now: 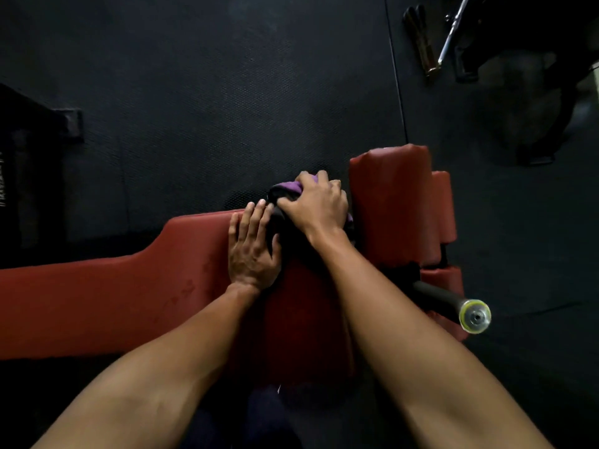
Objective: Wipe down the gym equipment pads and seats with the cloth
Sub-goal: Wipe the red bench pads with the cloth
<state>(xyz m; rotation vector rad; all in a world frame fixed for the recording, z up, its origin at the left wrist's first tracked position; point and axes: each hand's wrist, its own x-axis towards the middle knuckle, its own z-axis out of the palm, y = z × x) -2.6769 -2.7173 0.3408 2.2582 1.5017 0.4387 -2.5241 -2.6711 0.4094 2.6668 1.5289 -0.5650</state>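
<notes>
At the far left edge a dark piece of equipment stands on the black rubber floor mat. Beside it the long red bench pad runs across the lower half of the view. Its vinyl is dull and shows a few darker blotches near the middle.

The left hand lies palm down on the far part of that pad. Its fingers are straight and pressed close together, pointing away from the person, and the thumb side rests against the edge of the cloth. It holds nothing.

The cloth is bunched into a lump at the far edge of the bench pad, between the left hand and the upright pad. It is mostly black, with a purple fold showing at the top. The right hand sits on top of it with fingers curled down over the bundle and gripping it, the fingertips digging into the purple part and the thumb pressed to the black side. How much of the cloth lies under the palm cannot be told.

Just right of that hand stands a red upright pad with rounded corners, and behind it smaller red roller pads — partly hidden. Lower right, a black handle sticks out, ending in a metal cap with a yellow ring. At the top right a chrome barbell lies on the floor, blurred and dim.
</notes>
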